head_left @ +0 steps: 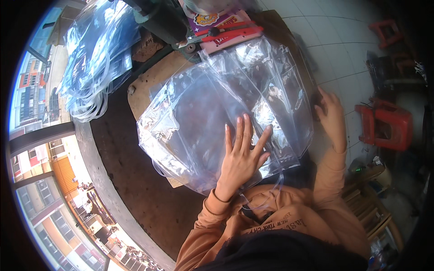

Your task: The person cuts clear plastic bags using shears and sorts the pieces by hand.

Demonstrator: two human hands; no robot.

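Note:
A large clear plastic bag (194, 113) lies spread and creased over the worktable in front of me. A thin clear strap (275, 192) hangs from its near edge toward my sweater. My left hand (242, 156) rests palm down on the bag's near part, fingers spread, holding nothing. Beyond the bag's right edge is my right hand (333, 119), its fingers apart and slightly bent. A dark spot shows by its fingertips, too unclear to name. I see nothing held in that hand.
A dark machine (160, 22) stands at the far side. Beside it, a red-handled cutting tool (235, 32) lies on a pink and purple package (226, 43). Clear bags with looped straps (101, 54) are piled far left. Red stools (389, 124) stand on the tiled floor at right.

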